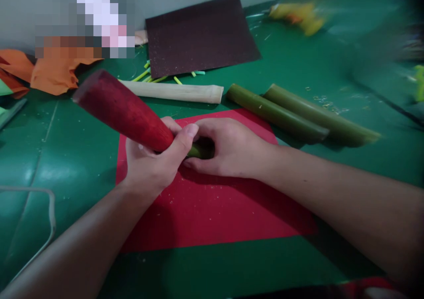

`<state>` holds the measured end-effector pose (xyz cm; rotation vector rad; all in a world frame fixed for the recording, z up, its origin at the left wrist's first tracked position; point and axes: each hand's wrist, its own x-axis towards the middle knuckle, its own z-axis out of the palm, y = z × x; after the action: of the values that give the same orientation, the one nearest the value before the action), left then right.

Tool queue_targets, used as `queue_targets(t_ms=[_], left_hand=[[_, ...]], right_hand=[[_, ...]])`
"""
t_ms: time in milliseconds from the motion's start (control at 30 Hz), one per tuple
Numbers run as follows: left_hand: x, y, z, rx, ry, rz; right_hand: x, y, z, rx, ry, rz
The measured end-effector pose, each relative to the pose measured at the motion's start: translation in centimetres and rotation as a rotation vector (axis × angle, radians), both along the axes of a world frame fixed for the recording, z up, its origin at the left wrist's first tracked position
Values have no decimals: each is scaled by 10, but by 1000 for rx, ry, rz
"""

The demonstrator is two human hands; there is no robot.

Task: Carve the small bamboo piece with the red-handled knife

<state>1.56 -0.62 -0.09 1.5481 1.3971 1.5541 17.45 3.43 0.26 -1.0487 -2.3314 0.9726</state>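
My left hand point(149, 162) is wrapped round a thick red wooden handle point(124, 113), which tilts up to the left with its broad end in the air. Whatever the lower end of the handle joins is hidden by my hands. Close against the left hand, my right hand point(228, 146) has its fingers curled round a short green bamboo piece point(200, 152), of which only a small part shows. Both hands are above a red sheet point(212, 215) sprinkled with fine pale bits.
Behind the hands lie a pale bamboo strip point(179, 92), two green bamboo lengths point(278, 111) and a dark brown sheet point(202, 38). Crumpled orange paper point(54, 76) is at the left, a blurred yellow object point(298, 18) at the back. A pale cord point(51, 215) crosses the green tabletop point(76, 144).
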Motion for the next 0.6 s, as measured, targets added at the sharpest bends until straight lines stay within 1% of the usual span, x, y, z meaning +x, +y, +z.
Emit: queue_targets(t_ms=[133, 267, 333, 500, 600], left_hand=[[0, 3, -1, 45, -16, 1], [0, 4, 0, 59, -32, -53], [1, 2, 0, 61, -28, -58], [1, 0, 0, 4, 18, -22], [-1, 1, 1, 4, -18, 26]], right_hand=[[0, 0, 1, 13, -20, -7], [0, 0, 1, 11, -31, -8], [0, 0, 0, 21, -33, -9], [0, -1, -1, 68, 27, -16], [1, 0, -1, 86, -9, 16]])
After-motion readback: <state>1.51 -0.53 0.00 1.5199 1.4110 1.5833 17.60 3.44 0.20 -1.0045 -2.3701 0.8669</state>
